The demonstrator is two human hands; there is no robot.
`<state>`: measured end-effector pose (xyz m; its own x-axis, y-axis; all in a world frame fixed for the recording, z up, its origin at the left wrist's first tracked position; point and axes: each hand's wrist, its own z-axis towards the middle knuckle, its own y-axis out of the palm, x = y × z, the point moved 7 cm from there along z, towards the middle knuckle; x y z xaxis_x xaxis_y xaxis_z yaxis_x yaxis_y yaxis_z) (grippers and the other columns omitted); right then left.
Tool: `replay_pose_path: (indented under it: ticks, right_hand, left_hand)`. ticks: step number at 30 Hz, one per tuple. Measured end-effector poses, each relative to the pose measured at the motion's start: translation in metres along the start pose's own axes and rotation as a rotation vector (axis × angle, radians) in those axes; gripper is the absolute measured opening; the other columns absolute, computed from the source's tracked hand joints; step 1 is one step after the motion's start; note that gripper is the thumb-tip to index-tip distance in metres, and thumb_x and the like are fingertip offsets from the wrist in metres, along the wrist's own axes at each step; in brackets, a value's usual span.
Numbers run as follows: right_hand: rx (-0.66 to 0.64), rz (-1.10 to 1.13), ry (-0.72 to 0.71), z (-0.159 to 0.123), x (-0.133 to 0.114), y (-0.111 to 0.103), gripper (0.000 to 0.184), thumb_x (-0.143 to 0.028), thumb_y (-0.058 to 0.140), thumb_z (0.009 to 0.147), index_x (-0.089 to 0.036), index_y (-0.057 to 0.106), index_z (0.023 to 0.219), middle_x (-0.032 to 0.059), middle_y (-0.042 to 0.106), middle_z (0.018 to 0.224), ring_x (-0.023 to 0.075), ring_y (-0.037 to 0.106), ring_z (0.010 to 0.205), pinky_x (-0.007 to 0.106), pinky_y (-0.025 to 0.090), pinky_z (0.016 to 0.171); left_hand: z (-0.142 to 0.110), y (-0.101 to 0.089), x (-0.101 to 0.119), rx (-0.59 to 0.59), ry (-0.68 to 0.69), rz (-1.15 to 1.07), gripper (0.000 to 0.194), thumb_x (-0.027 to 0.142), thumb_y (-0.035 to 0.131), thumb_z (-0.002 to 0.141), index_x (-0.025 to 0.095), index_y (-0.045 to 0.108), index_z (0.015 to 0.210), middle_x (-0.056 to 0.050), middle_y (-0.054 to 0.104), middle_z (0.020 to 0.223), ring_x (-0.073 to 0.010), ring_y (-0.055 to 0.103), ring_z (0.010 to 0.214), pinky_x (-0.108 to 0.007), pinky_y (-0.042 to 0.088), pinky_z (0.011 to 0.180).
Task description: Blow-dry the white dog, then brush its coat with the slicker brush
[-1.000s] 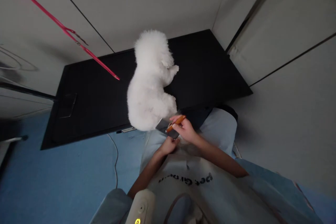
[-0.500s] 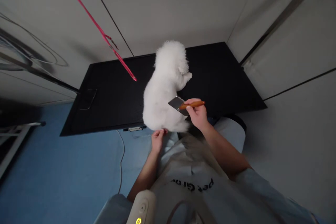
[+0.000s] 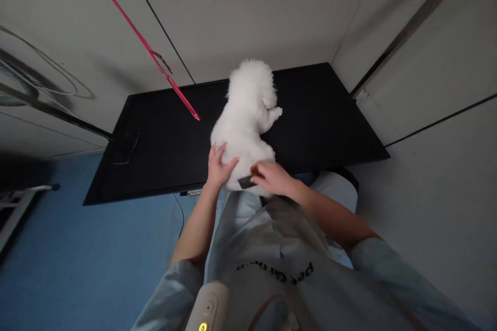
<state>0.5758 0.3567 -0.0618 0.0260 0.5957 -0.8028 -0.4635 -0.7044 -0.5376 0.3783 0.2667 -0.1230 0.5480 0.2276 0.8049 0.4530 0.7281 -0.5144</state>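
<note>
The left hand [image 3: 218, 165] lies flat with spread fingers on the rump of a small, fluffy white dog [image 3: 246, 124], which sits on a black rectangular grooming table [image 3: 163, 145]. Just beside it, the right hand [image 3: 272, 177] is wrapped around a slicker brush with an orange handle and flat grey metal head [image 3: 246, 182], the head pressed into the fur between the two hands. Beyond the left hand, a pink leash strap [image 3: 155, 57] slants down above the tabletop.

Brush [image 3: 247, 181] mostly hidden under right hand [image 3: 274, 178]
</note>
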Motion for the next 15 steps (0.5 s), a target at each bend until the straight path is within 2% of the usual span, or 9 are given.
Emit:
replay_pose_path:
  ticks: [2,3,6,7,8,11,12,13,15]
  right_hand:
    - [0.189,-0.001,0.025,0.001,0.002,-0.014,0.006,-0.028,0.066,0.084,-0.024,0.066,0.089,0.0042,0.07,0.088,0.0221,0.067,0.083,0.036,0.054,0.081]
    - [0.223,0.021,0.008,0.0,0.001,-0.016,0.008,-0.028,0.065,0.085,-0.025,0.066,0.092,0.0043,0.071,0.092,0.0221,0.067,0.086,0.037,0.053,0.084]
    - [0.036,0.088,-0.042,-0.002,-0.002,0.0,0.008,-0.025,0.071,0.08,-0.025,0.066,0.087,0.0017,0.07,0.085,0.02,0.066,0.079,0.034,0.054,0.079]
    - [-0.001,0.093,-0.026,-0.004,0.0,0.004,0.009,-0.024,0.073,0.079,-0.025,0.065,0.083,0.0011,0.069,0.082,0.0195,0.066,0.076,0.033,0.054,0.077]
    - [0.037,0.089,0.008,-0.005,0.004,0.001,0.009,-0.024,0.073,0.078,-0.024,0.064,0.081,0.0013,0.068,0.081,0.0196,0.065,0.076,0.033,0.054,0.076]
    - [0.453,0.085,0.075,-0.017,0.014,-0.03,0.005,-0.027,0.068,0.083,-0.024,0.064,0.085,0.0048,0.067,0.092,0.0229,0.065,0.091,0.04,0.053,0.088]
    - [0.529,0.103,0.058,-0.021,0.014,-0.034,0.005,-0.029,0.066,0.085,-0.024,0.064,0.087,0.0055,0.067,0.095,0.0236,0.065,0.095,0.041,0.052,0.091]
    - [0.507,0.131,0.028,-0.022,0.014,-0.032,0.006,-0.029,0.066,0.085,-0.024,0.065,0.088,0.0055,0.068,0.095,0.0237,0.065,0.095,0.041,0.052,0.091]
    - [0.282,0.193,0.004,-0.02,0.017,-0.013,0.005,-0.029,0.067,0.083,-0.024,0.066,0.085,0.0038,0.068,0.088,0.0224,0.066,0.088,0.039,0.054,0.085]
  left_hand:
    - [-0.001,-0.003,-0.005,0.035,-0.022,-0.002,0.062,0.048,0.081,0.069,0.018,0.067,0.121,-0.016,0.05,0.143,-0.0338,0.045,0.137,-0.047,0.034,0.118]
    - [-0.001,-0.003,-0.007,0.044,-0.027,-0.001,0.061,0.048,0.081,0.07,0.018,0.067,0.121,-0.016,0.05,0.143,-0.0334,0.045,0.138,-0.047,0.034,0.118]
    - [-0.001,-0.001,-0.01,0.024,-0.024,0.003,0.062,0.048,0.082,0.069,0.018,0.067,0.122,-0.015,0.048,0.144,-0.0339,0.043,0.139,-0.047,0.033,0.119]
    - [-0.001,0.0,-0.01,0.019,-0.025,0.0,0.062,0.048,0.082,0.069,0.018,0.067,0.122,-0.015,0.048,0.144,-0.0341,0.042,0.14,-0.047,0.033,0.119]
    - [-0.002,0.001,-0.01,0.023,-0.029,-0.004,0.062,0.048,0.082,0.07,0.018,0.067,0.122,-0.016,0.048,0.144,-0.0343,0.042,0.14,-0.047,0.032,0.119]
    - [-0.001,0.003,-0.008,0.059,-0.046,-0.026,0.06,0.045,0.081,0.07,0.018,0.067,0.122,-0.016,0.05,0.142,-0.0338,0.043,0.139,-0.047,0.032,0.12]
    - [0.0,0.004,-0.008,0.065,-0.05,-0.031,0.06,0.044,0.082,0.07,0.018,0.067,0.122,-0.015,0.051,0.142,-0.0335,0.043,0.139,-0.047,0.033,0.119]
    - [0.001,0.004,-0.007,0.064,-0.051,-0.034,0.06,0.043,0.082,0.07,0.018,0.067,0.122,-0.015,0.051,0.142,-0.0334,0.044,0.139,-0.047,0.033,0.119]
    - [0.004,0.006,-0.006,0.047,-0.056,-0.042,0.062,0.041,0.083,0.067,0.018,0.066,0.122,-0.015,0.052,0.141,-0.0334,0.044,0.139,-0.046,0.033,0.12]
